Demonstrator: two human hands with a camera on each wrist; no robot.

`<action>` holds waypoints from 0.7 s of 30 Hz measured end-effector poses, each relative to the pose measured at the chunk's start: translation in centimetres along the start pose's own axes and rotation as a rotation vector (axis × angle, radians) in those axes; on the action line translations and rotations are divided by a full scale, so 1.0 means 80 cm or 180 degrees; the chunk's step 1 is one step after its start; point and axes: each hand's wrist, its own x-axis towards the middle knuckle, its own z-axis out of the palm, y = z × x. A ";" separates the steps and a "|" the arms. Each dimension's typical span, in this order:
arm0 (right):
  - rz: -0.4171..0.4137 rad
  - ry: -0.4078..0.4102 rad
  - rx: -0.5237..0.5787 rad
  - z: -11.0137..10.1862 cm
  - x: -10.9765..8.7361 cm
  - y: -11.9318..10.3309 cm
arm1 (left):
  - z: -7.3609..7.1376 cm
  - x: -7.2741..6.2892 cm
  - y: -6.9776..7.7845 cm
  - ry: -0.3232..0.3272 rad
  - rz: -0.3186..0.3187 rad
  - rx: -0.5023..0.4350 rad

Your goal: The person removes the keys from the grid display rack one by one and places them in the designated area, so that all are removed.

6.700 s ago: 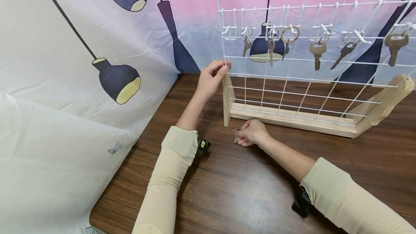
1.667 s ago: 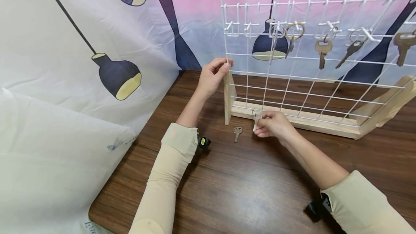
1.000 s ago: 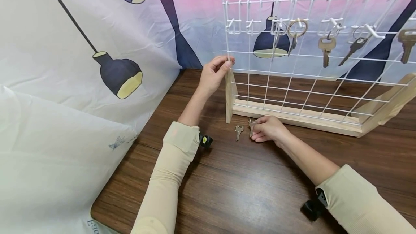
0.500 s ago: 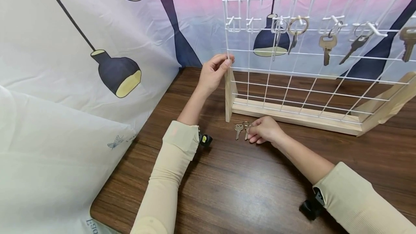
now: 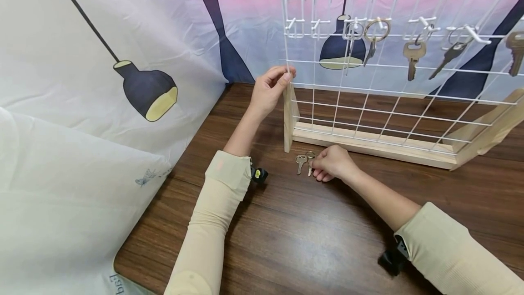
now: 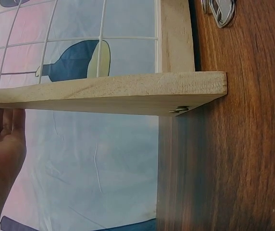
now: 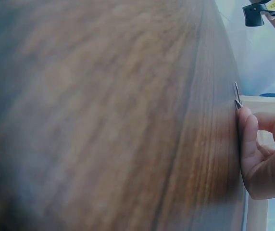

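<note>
My left hand (image 5: pixel 268 90) grips the left upright of a white wire rack (image 5: pixel 352 89) between thumb and fingers; in the left wrist view the fingers (image 6: pixel 5 120) curl behind its wooden side post (image 6: pixel 104 91). Low on the dark wood table, my right hand (image 5: pixel 333 163) pinches a small key (image 5: pixel 309 168) with a ring, the thumb over its edge. Just left of that key lies another key (image 5: pixel 301 163) on its own ring. In the right wrist view, the fingertips of the right hand (image 7: pixel 265 159) are right at the tabletop beside the thin metal of a key (image 7: pixel 237 98).
Several keys hang on the rack's white hooks, among them a brass-coloured key (image 5: pixel 414 53) and a dark key (image 5: pixel 450 58). Two hooks at the left hold nothing. The rack's wooden base (image 5: pixel 376 145) stands behind the right hand. A printed curtain (image 5: pixel 82 158) borders the table.
The right hand first laid one key down, and the key from the second hook came off. It then carried this key down and left, beside the first. The left hand stayed on the rack.
</note>
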 end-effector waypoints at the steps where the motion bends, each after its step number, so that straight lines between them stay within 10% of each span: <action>1: 0.0007 -0.0015 0.0004 0.000 0.000 0.000 | 0.000 0.000 0.000 0.0002 0.0004 -0.0003; 21: 0.0022 -0.0214 0.0221 -0.011 -0.003 0.000 | 0.000 0.001 0.000 -0.0006 0.0020 -0.0035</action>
